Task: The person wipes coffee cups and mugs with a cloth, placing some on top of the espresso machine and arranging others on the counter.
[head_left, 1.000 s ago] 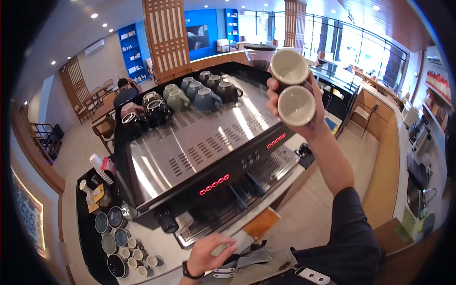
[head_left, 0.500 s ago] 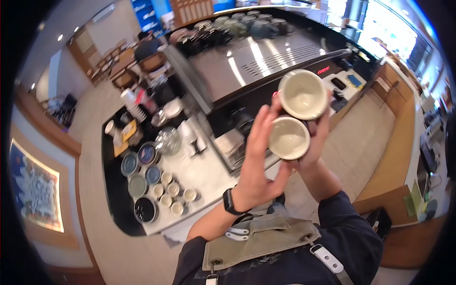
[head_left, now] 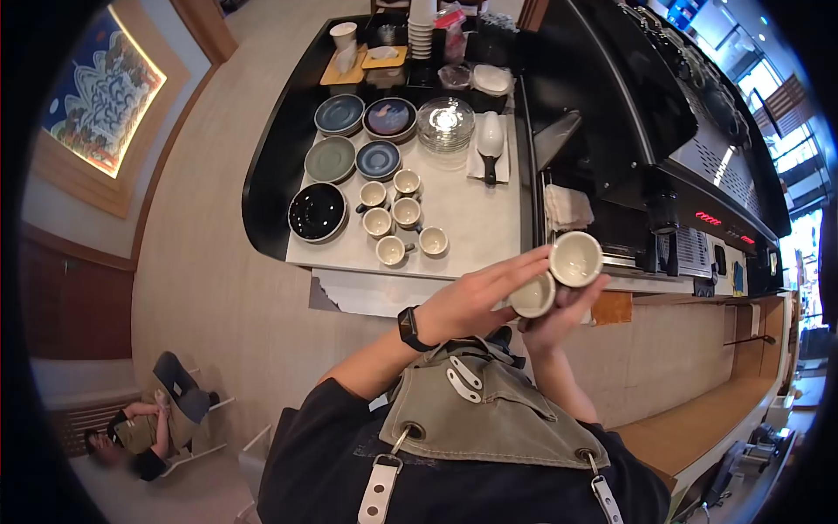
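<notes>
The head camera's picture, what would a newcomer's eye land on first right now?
Probably the two pale cups near the middle right, close together between the left hand and the right hand. After that, likely the brightly edged picture on the wall at upper left, and the coffee machine's red lights at the right.

No lettering, brand or number readable. Small red lit marks (head_left: 708,218) on front of coffee machine (head_left: 611,96), right of frame: too small to make out. Red-and-clear packet (head_left: 452,39), top centre: any print too blurred to read. Dark watch face (head_left: 408,327), lower centre: nothing legible. Lit wall picture (head_left: 109,92), upper left: no readable words.
</notes>
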Tool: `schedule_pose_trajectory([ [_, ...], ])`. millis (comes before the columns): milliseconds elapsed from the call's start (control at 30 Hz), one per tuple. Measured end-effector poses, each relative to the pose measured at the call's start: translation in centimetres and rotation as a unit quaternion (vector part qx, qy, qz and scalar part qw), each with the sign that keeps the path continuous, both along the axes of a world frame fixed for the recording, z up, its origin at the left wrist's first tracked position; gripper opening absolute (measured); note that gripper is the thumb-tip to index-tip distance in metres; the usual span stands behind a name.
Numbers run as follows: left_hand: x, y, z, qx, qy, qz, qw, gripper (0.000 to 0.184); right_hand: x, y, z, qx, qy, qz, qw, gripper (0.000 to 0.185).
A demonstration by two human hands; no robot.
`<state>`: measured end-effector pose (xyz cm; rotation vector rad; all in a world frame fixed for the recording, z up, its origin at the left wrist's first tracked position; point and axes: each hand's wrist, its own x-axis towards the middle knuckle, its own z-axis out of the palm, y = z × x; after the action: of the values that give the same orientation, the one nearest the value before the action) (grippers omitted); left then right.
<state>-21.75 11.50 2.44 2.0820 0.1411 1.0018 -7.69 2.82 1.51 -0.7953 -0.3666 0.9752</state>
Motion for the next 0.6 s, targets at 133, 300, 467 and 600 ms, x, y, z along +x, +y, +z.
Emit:
schedule_pose_trajectory([
  [133,-2.4,0.8,-1.7,-0.032,0.033,0.082,0.996,0.09,-1.8,2.6,-1.4,-0.095,-0.027,0.064,0.993,0.074],
  [300,-3.7,2.4,-3.8,-0.05,0.04,0.151,0.987,0.082,-1.6,6.5,-5.0,-0.027,-0.019,0.053,0.998,0.054],
  [467,-5.4,7.5,-4.5,-0.05,0.091,0.212,0.972,0.081,0.0,10.2,-4.1,0.087,-0.092,-0.028,0.992,0.048],
  [600,-5.5,15.6,-6.4,-0.02,0.165,0.227,0.96,0.069,1.0,10.8,-4.0,-0.027,-0.232,0.011,0.972,0.074],
])
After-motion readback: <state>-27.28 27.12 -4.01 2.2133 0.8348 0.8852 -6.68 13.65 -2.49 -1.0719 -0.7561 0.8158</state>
